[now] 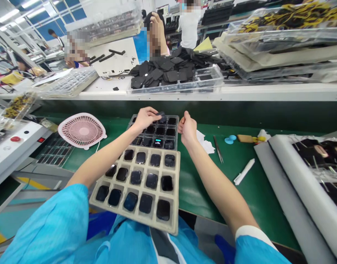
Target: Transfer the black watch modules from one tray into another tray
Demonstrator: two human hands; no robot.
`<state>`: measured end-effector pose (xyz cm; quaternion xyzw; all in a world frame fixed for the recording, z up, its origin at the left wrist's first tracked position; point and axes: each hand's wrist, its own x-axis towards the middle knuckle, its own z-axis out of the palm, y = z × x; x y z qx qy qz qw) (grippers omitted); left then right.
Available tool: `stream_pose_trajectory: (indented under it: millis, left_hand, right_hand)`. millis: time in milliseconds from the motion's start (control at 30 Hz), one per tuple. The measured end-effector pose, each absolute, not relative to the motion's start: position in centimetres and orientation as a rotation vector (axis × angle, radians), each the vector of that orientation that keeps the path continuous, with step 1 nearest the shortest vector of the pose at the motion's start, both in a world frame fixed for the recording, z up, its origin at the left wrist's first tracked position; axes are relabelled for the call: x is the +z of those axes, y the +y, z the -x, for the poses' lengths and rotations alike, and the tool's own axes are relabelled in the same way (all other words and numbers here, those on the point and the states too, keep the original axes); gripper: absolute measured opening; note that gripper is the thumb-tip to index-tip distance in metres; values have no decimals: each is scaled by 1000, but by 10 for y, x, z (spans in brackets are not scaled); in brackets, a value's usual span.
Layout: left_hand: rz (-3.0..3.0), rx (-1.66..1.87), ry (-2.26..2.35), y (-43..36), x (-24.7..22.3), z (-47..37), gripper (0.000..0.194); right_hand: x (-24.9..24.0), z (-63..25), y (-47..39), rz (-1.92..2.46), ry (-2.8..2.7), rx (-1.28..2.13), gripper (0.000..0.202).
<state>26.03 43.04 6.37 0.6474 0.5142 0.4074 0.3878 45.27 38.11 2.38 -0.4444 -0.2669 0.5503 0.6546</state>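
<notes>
Over the back rows of a clear tray (pixel 177 132), my left hand (pixel 146 118) pinches a dark square watch-like piece (pixel 162 117) by its edge. My right hand (pixel 187 128) is raised just right of that tray, its fingers curled and pressed together; anything between them is too small to make out. One piece (pixel 157 142) in the clear tray has a lit screen. Nearer my body, a beige tray (pixel 177 198) overlaps the front of the clear one and holds several dark square pieces in its compartments.
Right of the trays lie white paper scraps (pixel 207 142), tweezers (pixel 218 149), a white pen (pixel 244 172) and a brush (pixel 246 138). A pink basket (pixel 83 130) sits left. Behind, a shelf (pixel 174 96) bears a heap of black pieces (pixel 168 69). Foam-edged trays (pixel 292 176) stand right.
</notes>
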Motion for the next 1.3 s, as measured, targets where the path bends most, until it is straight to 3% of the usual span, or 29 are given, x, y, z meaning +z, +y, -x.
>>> stream_pose_trajectory:
  millis: [267, 433, 600, 800, 1133, 1300]
  left_hand:
    - [-1806, 851, 1916, 506, 15, -184, 17]
    - [-2080, 674, 1894, 508, -7, -180, 19]
    - [-2243, 539, 1974, 503, -1, -167, 16]
    - [-2395, 178, 1750, 482, 4, -148, 15]
    - [-2189, 459, 1565, 469, 17, -146, 23]
    - [-1903, 818, 1542, 445, 39, -158, 31]
  right_hand:
    - [34, -449, 377, 998, -628, 1363, 61]
    - [31, -448, 377, 999, -692, 1313, 68]
    - [31, -449, 378, 1021, -693, 1293, 71]
    - [34, -446, 374, 1019, -712, 1288, 67]
    - [24, -439, 373, 1027, -888, 1359, 67]
    - [19, -435, 372, 1138, -1140, 1265, 71]
